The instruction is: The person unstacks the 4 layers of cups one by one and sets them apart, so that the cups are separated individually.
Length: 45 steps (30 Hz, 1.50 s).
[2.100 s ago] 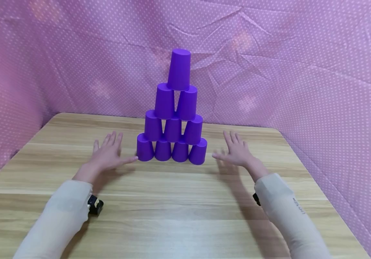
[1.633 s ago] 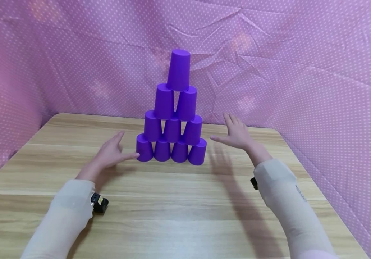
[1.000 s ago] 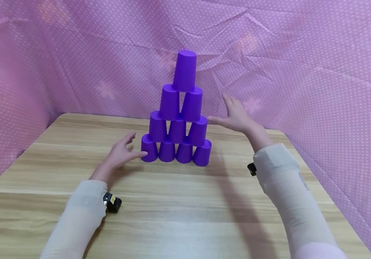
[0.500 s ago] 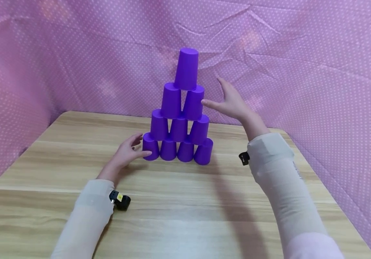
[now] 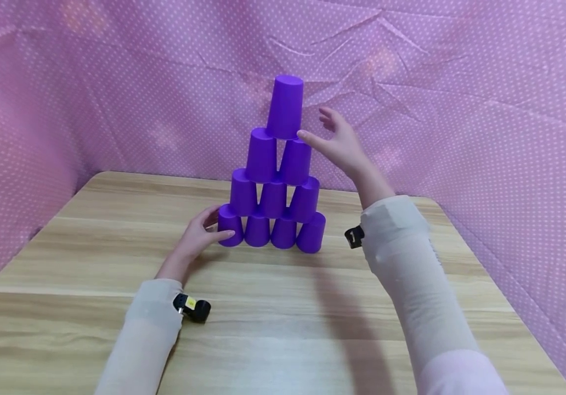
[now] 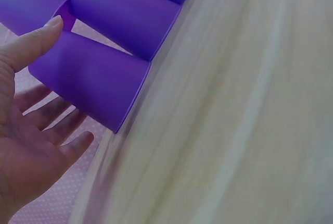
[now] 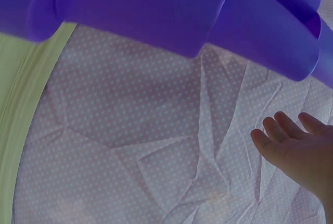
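Note:
Purple cups stand upside down in a tall pyramid on the table, narrowing to a single top cup. My left hand is around the bottom row's leftmost cup. Its thumb lies in front of this cup and the fingers reach along its outer side and behind. In the left wrist view the left fingers are loosely spread beside the cup wall, with a gap at the palm. My right hand is raised right of the top cup, thumb tip by its lower rim, fingers slightly bent and holding nothing.
The wooden table has its back edge behind the pyramid. Pink dotted cloth hangs at the back and both sides. Each sleeve carries a small black wrist camera, the left one and the right one.
My right hand has risen from near the table to the top cup's side and moved left. My left hand has moved right, its thumb and fingers coming around the leftmost bottom cup.

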Motion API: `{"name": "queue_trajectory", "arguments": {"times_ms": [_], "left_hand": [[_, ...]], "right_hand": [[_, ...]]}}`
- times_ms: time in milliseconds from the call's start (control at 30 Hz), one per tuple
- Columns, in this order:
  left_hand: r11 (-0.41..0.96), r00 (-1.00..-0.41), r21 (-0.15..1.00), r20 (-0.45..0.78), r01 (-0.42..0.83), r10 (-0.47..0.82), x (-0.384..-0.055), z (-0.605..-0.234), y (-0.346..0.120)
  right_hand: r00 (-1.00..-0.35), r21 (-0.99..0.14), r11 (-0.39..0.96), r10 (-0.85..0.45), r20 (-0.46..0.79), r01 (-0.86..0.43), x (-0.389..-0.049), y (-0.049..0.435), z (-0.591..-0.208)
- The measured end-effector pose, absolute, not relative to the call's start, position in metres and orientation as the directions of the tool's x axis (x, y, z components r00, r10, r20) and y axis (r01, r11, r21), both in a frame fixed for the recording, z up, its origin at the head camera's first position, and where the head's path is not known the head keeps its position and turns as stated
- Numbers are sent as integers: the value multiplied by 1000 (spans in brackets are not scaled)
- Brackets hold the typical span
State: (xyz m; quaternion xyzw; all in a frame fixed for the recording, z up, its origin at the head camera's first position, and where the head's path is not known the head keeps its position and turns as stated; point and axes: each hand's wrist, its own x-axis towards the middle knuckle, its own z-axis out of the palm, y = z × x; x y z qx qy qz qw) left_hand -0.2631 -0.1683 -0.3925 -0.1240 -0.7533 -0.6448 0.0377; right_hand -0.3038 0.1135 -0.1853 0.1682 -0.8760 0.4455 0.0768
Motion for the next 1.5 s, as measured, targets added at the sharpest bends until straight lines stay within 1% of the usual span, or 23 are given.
{"name": "queue_trajectory", "arguments": {"times_ms": [267, 567, 900, 1133, 1333, 1500], "left_hand": [[123, -973, 970, 196, 211, 121, -262, -395, -164], [144, -976, 968, 191, 204, 100, -262, -397, -164], [132, -976, 968, 208, 214, 57, -264, -401, -164], [143, -974, 964, 222, 224, 30, -266, -403, -161], [148, -969, 958, 243, 245, 37, -267, -402, -159], [154, -969, 957, 244, 247, 37, -267, -402, -158]], "right_hand": [[-927, -822, 429, -187, 324, -374, -306, 102, -180], [-927, -859, 350, -183, 329, -374, -310, 91, -175], [-915, -904, 184, -202, 350, -386, -314, 80, -172], [-922, -919, 145, -190, 339, -367, -316, 75, -171], [-925, -930, 106, -193, 327, -351, -319, 72, -172], [-932, -937, 92, -172, 319, -338, -321, 70, -173]]}}
